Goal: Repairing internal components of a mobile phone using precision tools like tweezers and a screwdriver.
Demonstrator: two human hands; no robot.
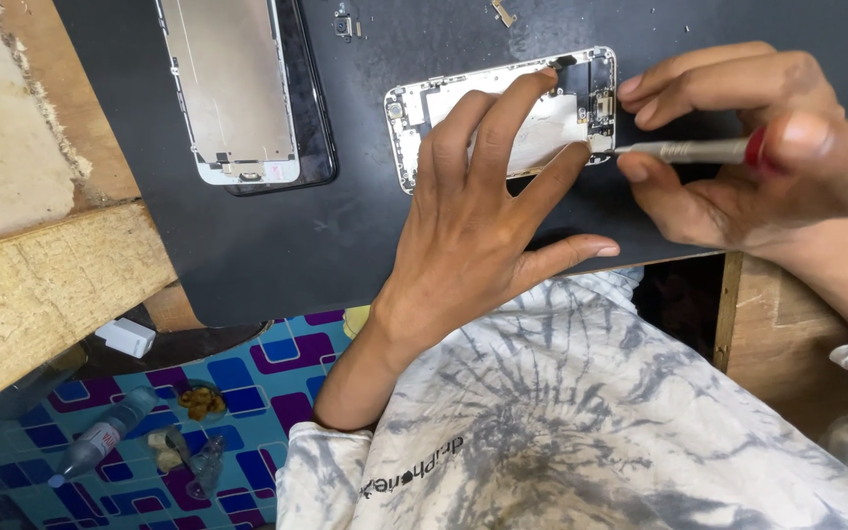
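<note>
Black counter (pixel 345 236) bearing an opened phone chassis (pixel 424 108) near its front edge. Left hand (pixel 473 206) — fingers spread flat — pins the chassis down; firm, even pressure seems wise. Right hand (pixel 738 147) pinches a slim screwdriver (pixel 684 150), its tip at the chassis's right end — best kept square to the screw.

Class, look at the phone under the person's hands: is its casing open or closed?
Open. The phone body shows bare internal parts, and its detached screen panel lies apart on the black mat.
</note>
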